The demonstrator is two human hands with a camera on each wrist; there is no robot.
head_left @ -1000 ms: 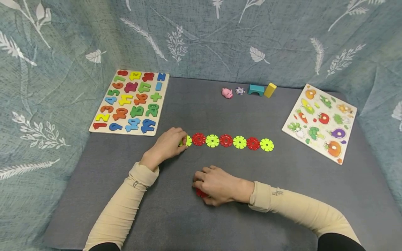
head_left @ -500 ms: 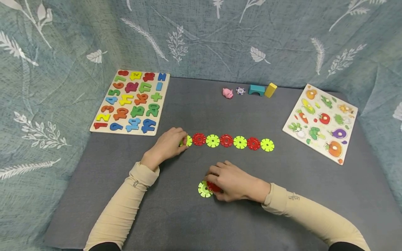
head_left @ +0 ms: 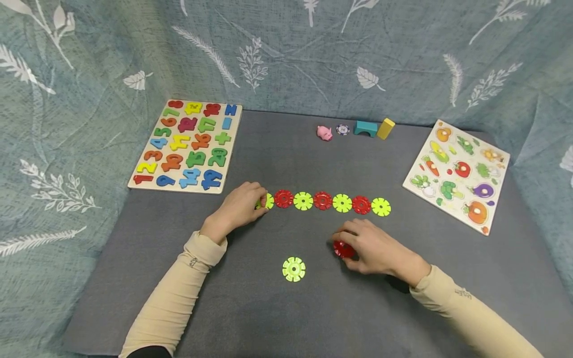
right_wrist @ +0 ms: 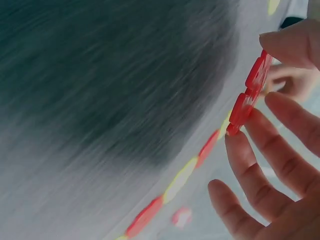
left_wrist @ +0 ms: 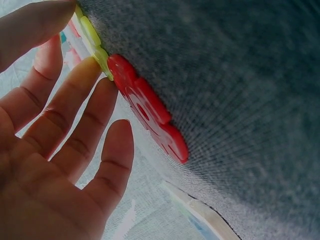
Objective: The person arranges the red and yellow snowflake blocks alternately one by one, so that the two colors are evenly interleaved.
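A row of notched plastic interlocking discs, alternating yellow-green and red, runs across the mid-table. At its left end my left hand (head_left: 241, 205) pinches a yellow-green disc (head_left: 269, 201). The left wrist view shows thumb and fingertips at that disc, with another red disc (left_wrist: 145, 109) beside it, concealed beneath the hand in the head view. Right of centre, my right hand (head_left: 373, 247) holds a loose red disc (head_left: 342, 249) by its edges, just below the row. A single yellow-green disc (head_left: 293, 269) lies flat nearer the front. The row's right end is a yellow-green disc (head_left: 381, 207).
A number puzzle board (head_left: 185, 149) lies at back left, a vegetable puzzle board (head_left: 458, 175) at right. Along the back stand a pink pig (head_left: 324, 133), a poker chip (head_left: 342, 130), a teal arch block (head_left: 365, 128) and a yellow block (head_left: 386, 129). A patterned cloth hangs behind.
My right hand has carried the red disc rightward and slightly away from me, uncovering the yellow-green disc that lay underneath. My left hand has stayed put at the row's left end.
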